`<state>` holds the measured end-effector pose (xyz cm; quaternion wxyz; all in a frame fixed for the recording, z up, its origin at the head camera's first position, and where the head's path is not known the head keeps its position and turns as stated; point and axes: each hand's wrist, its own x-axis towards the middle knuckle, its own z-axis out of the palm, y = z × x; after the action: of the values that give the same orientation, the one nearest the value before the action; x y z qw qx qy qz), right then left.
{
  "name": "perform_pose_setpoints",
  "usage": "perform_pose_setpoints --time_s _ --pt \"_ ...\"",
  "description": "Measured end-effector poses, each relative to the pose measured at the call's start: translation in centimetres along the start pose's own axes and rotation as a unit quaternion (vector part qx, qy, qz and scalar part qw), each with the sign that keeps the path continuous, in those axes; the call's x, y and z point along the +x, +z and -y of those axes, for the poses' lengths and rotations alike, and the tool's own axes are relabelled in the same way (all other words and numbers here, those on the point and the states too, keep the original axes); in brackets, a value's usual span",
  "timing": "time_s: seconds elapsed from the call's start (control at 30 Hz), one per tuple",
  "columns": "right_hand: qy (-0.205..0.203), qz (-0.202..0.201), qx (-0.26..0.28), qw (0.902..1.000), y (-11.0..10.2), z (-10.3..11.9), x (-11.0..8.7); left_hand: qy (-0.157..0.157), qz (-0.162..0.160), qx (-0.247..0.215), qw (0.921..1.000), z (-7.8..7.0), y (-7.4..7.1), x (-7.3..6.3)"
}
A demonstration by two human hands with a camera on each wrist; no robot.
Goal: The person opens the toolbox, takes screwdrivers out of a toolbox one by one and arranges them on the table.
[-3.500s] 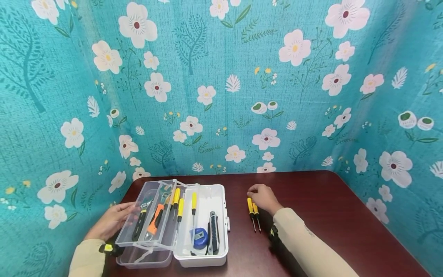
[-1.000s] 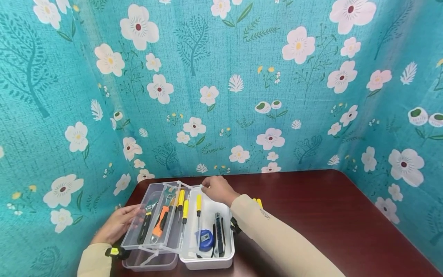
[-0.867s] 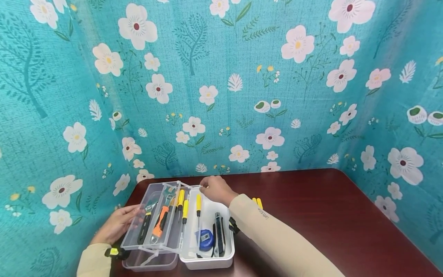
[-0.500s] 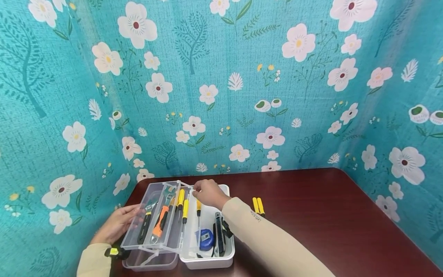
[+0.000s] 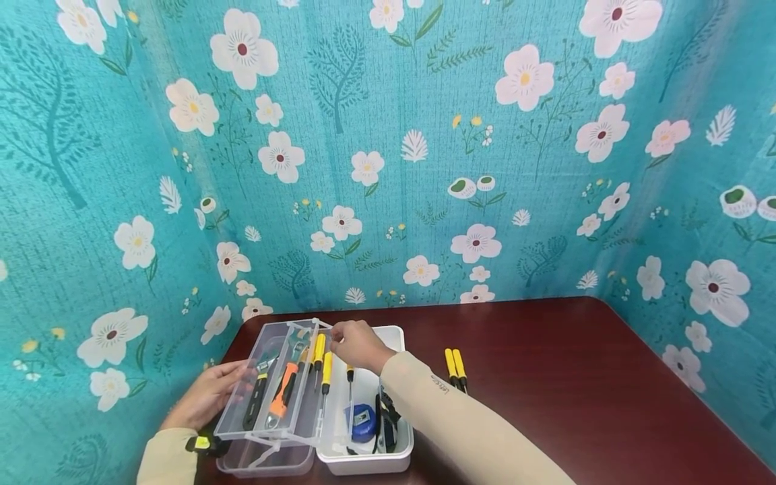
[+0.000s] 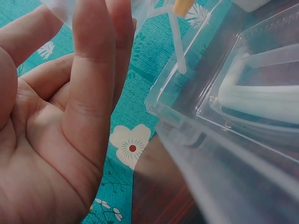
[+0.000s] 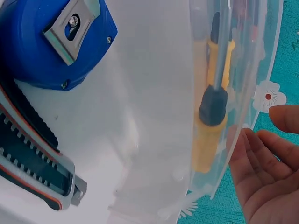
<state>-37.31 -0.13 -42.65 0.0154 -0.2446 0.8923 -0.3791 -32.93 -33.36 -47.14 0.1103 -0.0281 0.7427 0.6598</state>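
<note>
My left hand (image 5: 209, 394) is at the outer left edge of the clear plastic tray (image 5: 229, 428), its thumb and fingers to either side of the rim. In the left wrist view the fingers (image 6: 93, 79) are nearly straight. The tray holds an orange-handled tool (image 5: 283, 391), a black adjustable wrench (image 5: 256, 402) and yellow screwdrivers (image 5: 327, 369). My right hand (image 5: 359, 347) is over the tray's back right side. In the right wrist view its fingertips (image 7: 246, 137) meet the clear plastic edge, thumb apart from them. Another yellow screwdriver (image 7: 209, 144) lies beside that edge.
A blue tape measure (image 5: 364, 424) and a utility knife (image 7: 39, 161) lie in the white toolbox (image 5: 397, 465). Two yellow-handled screwdrivers (image 5: 455, 364) rest on the dark red table (image 5: 545, 377). Floral curtain (image 5: 412, 202) hangs behind and at both sides.
My right hand came from the two screwdrivers on the table to the toolbox. In the last second it slid left and slightly nearer along the tray. My left hand stays at the tray.
</note>
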Motion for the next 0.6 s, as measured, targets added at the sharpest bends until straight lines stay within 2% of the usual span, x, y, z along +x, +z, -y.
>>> perform_pose_setpoints --time_s 0.3,0.6 --pt "0.021 -0.001 0.016 0.9997 1.1 0.5 0.6 0.006 0.008 -0.006 0.9999 -0.4 0.1 -0.4" --pt "0.040 -0.008 0.001 0.9992 1.9 1.0 1.0 0.004 0.006 -0.006 1.0000 -0.4 0.3 -0.3"
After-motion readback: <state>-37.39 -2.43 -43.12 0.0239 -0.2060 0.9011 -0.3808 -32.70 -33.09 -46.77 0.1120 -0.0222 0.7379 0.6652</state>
